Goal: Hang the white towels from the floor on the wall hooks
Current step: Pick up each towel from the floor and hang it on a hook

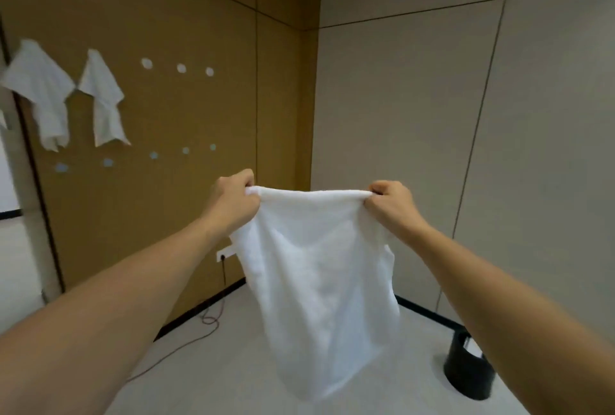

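- Reaching forward with both bare forearms stretched out, the person holds a white towel [319, 281] up in front of the corner of the room.
- The left hand [233, 200] has its fingers curled tight round the towel's upper left corner, knuckles toward the brown wall [186, 221].
- The right hand [389, 203] pinches and bunches the upper right corner in curled fingers, at about the same height as the left.
- Between the two hands the towel's top edge runs nearly straight; the rest hangs down loosely, its lower end above the pale floor [233, 364], not touching it.
- On the brown wall to the left, two more white towels [103, 95] hang side by side from the upper row of round hooks [181, 68]; three hooks in that row are bare, and a lower row [153, 155] shows too.
- A black bin [466, 371] stands on the floor under the right forearm.
- No writing or label can be read anywhere.
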`<state>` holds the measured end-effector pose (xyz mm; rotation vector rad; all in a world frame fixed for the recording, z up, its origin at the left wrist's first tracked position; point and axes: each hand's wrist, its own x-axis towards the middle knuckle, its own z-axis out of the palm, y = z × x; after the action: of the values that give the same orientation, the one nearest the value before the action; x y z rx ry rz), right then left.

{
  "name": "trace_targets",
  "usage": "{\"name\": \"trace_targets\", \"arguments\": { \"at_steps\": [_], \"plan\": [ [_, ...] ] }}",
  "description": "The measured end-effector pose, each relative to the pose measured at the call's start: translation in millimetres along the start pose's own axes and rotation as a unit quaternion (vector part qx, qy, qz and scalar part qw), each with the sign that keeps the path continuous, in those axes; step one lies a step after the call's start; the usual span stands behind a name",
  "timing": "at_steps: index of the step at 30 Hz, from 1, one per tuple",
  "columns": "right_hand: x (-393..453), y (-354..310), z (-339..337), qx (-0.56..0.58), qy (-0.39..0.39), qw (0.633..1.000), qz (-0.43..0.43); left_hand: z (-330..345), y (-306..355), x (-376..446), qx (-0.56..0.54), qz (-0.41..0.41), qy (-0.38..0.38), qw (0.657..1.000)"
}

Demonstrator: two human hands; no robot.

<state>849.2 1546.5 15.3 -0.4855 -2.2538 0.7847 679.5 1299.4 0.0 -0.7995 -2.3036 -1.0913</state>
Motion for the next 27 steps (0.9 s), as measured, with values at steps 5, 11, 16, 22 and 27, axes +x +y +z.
{"name": "trace_targets", "arguments": {
  "at_steps": [5,11,16,22,27],
  "plan": [
    [95.0,-14.9,88.7,0.113,-0.093,0.989,-0.028,-9.0,-62.7,63.8,0.053,-0.017,-0.011,0.998],
    [210.5,-50.2,171.7,0.185,-0.172,0.961,-0.113,-19.6,-109.1,157.6,0.168,-0.065,0.015,0.984],
    [288.1,-77.3,232.2,0.191,-0.231,0.933,-0.196,-31.1,-151.4,213.4,0.228,-0.085,0.061,0.968],
    [355.6,-110.1,304.3,0.221,-0.254,0.906,-0.256,-39.8,-214.6,279.3,0.333,-0.075,0.056,0.938],
    [418.3,-145.4,377.5,0.195,-0.206,0.923,-0.26,-47.7,-278.2,344.2,0.378,-0.049,0.045,0.924]
  ]
}}
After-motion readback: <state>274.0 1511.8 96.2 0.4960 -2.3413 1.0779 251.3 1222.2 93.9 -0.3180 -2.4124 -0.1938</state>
